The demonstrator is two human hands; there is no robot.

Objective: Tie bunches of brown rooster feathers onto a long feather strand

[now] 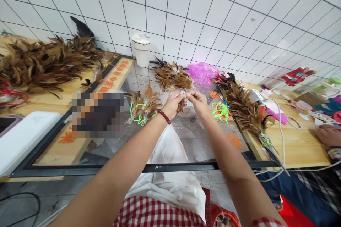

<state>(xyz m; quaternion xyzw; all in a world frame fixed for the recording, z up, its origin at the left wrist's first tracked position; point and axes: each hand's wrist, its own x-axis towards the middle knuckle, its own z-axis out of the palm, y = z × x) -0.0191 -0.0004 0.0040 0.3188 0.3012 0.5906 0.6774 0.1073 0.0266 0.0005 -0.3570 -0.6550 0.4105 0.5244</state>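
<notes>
Over the glass tabletop (186, 131), my left hand (172, 105) pinches a small bundle of brown feathers (181, 108) that hangs below its fingers. A string of dark red beads (164, 116) circles that wrist. My right hand (197, 101) is closed in a pinch right beside it, fingertips almost meeting the left ones; whatever it grips is too small to make out. Just beyond both hands lies a pile of brown feathers (173, 76). Left of them, more loose feathers (149, 101) lie with a bright green cord (137, 113).
A white lidded cup (142, 50) and a pink plastic bag (203, 73) stand by the tiled wall. Large feather bunches (48, 62) cover the left table. On the right are a feather bundle (243, 104), green cords (221, 110), a white cable (281, 131) and another person's hand (329, 134).
</notes>
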